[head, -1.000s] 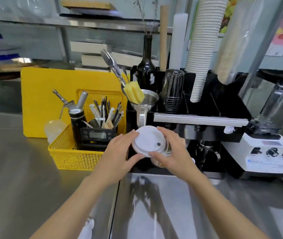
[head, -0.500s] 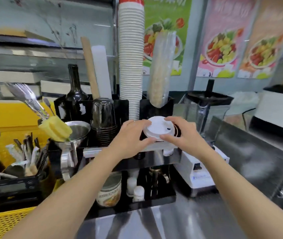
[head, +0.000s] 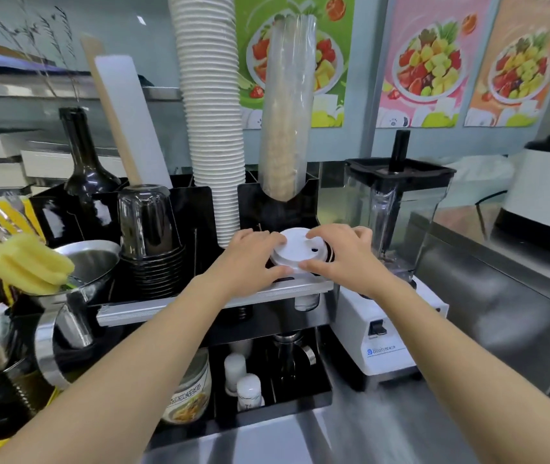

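A white round cup lid (head: 297,249) with a small sip hole sits over the front right slot of the black cup organiser (head: 200,209). My left hand (head: 250,259) grips its left rim between thumb and fingers. My right hand (head: 343,252) grips the right rim, fingers curled over the top and thumb at the front edge. Dark rims of other lids show just under it on the right; what lies directly beneath the lid is hidden.
A tall stack of white paper cups (head: 213,112) and a sleeve of clear cups (head: 287,108) rise right behind my hands. Stacked black cups (head: 149,236), a dark bottle (head: 82,159), a steel funnel (head: 89,262) with a yellow sponge (head: 25,266) stand left. A blender (head: 397,222) stands right.
My hands carried the lid up and away from the counter front to the organiser's front right slot. The view swung right and closer.
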A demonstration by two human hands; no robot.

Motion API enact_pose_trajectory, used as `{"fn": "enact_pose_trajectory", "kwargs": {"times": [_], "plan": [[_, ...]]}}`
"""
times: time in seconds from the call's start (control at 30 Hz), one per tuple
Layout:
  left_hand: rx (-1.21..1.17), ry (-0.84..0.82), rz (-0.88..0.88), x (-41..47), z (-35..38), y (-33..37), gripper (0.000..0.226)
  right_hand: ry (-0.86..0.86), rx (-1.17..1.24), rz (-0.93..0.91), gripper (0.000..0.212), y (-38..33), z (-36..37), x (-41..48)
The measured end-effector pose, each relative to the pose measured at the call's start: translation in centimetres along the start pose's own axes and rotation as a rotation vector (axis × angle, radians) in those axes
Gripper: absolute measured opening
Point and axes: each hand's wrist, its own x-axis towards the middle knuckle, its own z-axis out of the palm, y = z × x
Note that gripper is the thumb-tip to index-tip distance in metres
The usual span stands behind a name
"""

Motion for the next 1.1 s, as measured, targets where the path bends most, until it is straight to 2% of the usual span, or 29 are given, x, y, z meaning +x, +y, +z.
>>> {"fn": "enact_pose_trajectory", "kwargs": {"times": [0.17, 0.37, 0.47, 0.63, 0.9, 1.1], "plan": [[0.032, 0.013, 0.050, 0.5, 0.2, -0.2, 0.049, -0.007, -0.040, -0.010, 0.037, 0.6, -0.1, 0.2], [0.073, -0.005, 0.054, 0.8, 1.4, -0.9, 0.043, -0.081, -0.182, -0.037, 0.040, 1.2, 0.6, 0.5], [0.116, -0.027, 0.050, 0.7, 1.6, -0.9, 0.049, -0.127, -0.251, -0.036, 0.046, 1.7, 0.7, 0.4], [0.152, 0.007, 0.066, -0.2, 1.1, -0.8, 0.060, -0.023, -0.195, -0.086, 0.076, 1.3, 0.3, -0.5], [0.138, 0.215, 0.049, -6.4, -2.7, -1.2, 0.068, 0.014, 0.008, -0.190, 0.082, -3.3, -0.6, -2.0], [0.168, 0.246, -0.057, -15.3, -6.6, -2.8, 0.068, 0.009, 0.107, -0.333, 0.085, -11.0, 1.3, -4.5]]}}
